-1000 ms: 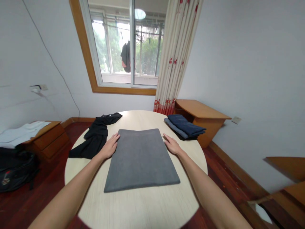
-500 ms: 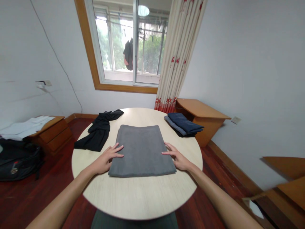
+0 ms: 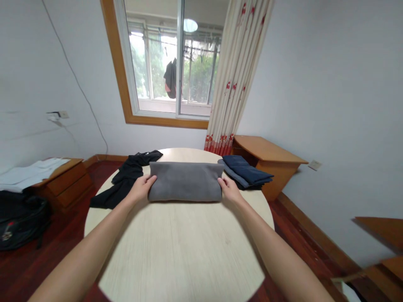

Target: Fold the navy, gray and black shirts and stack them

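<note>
A grey cloth (image 3: 185,181) lies folded in half on the round pale wooden table (image 3: 176,256), its doubled edge facing me. My left hand (image 3: 141,188) grips the cloth's left end, fingers curled round it. My right hand (image 3: 229,189) grips the right end the same way. Both arms reach forward over the near half of the table. A crumpled black garment (image 3: 127,178) lies just left of my left hand. A folded dark blue stack (image 3: 244,170) sits just right of my right hand.
A wooden desk (image 3: 267,157) stands behind the table on the right, beside a red-patterned curtain (image 3: 233,79). A low wooden cabinet (image 3: 59,178) with white cloth and a black bag (image 3: 19,220) are on the left. A window (image 3: 171,63) is behind.
Both hands took hold of the grey cloth's near edge and carried it away from me, folding the flat cloth in half. The hands went from flat to gripping.
</note>
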